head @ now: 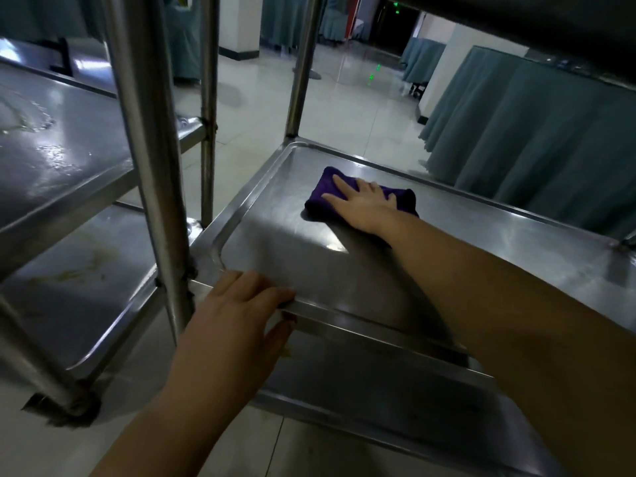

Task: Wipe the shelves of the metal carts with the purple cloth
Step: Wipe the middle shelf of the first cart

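On the middle shelf [481, 235] of the nearer metal cart, the folded purple cloth [402, 197] is pressed flat under the right hand [364, 204], fingers spread. The shelf's front rim is gripped by the left hand [237, 304], fingers curled over it, thumb beneath.

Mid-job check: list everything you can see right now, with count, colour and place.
Metal carts: two, silver; one ahead, one left, each with several shelves.
Purple cloth: one, folded, far part of the ahead cart's middle shelf.
Stains: yellowish, left cart's lower shelf.
Draped tables: several, grey-blue, background right.
Floor: pale glossy tiles.
Left hand: grips the shelf's near rim.
Right hand: flat on the cloth.
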{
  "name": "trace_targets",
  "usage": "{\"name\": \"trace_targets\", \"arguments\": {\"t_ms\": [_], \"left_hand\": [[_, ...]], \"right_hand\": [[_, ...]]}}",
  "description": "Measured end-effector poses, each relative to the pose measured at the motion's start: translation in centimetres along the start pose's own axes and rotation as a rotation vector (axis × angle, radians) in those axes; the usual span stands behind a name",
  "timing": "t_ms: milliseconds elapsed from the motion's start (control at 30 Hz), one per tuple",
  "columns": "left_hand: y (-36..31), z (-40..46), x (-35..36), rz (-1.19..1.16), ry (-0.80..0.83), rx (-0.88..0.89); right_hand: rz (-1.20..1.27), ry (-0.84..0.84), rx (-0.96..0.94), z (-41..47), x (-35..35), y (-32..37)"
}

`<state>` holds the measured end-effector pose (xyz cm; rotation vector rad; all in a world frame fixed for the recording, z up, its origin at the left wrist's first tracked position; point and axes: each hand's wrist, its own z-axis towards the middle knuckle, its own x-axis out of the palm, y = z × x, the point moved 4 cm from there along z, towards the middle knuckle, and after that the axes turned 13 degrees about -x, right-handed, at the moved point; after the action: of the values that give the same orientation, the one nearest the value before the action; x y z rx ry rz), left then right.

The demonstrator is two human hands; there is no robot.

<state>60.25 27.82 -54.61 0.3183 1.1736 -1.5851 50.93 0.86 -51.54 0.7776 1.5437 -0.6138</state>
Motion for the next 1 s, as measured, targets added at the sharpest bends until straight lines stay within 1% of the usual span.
{"name": "trace_targets", "arguments": {"t_ms": [133,233,333,433,533,633,833,900,1000], "left_hand": [[0.3,0.0,0.1,-0.03,-0.043,0.024],[0.6,0.2,0.0,-0.003,-0.075,-0.03],[0.5,0.1,-0.6,0.086,-0.108,-0.085],[0.2,-0.3,-1.0,0.116,-0.16,-0.115],[0.7,-0.4,-0.9,0.105,-0.167,-0.142],[0.9,-0.6,-1.0,0.098,-0.168,-0.134],[1.6,-0.9,-1.4,-0.013,-0.21,-0.132],[1.8,-0.8,-1.4,-0.043,-0.234,-0.141],[1.9,-0.7,-1.3,-0.052,-0.243,-0.133]], "right_hand": [[-0.011,0.006,0.02,-0.4,0.3,1.1],[-0.01,0.009,-0.072,-4.5,1.4,4.3],[-0.043,0.038,-0.204,-9.8,2.7,8.3],[-0.058,0.09,-0.236,-11.7,3.1,9.6],[-0.05,0.069,-0.238,-8.9,2.5,8.9],[-0.018,0.019,-0.211,-4.0,1.7,7.9],[0.016,-0.004,-0.078,4.8,-0.2,6.8],[0.021,-0.006,-0.058,5.9,-0.4,7.0],[0.001,-0.01,-0.063,4.5,-0.1,7.9]]}}
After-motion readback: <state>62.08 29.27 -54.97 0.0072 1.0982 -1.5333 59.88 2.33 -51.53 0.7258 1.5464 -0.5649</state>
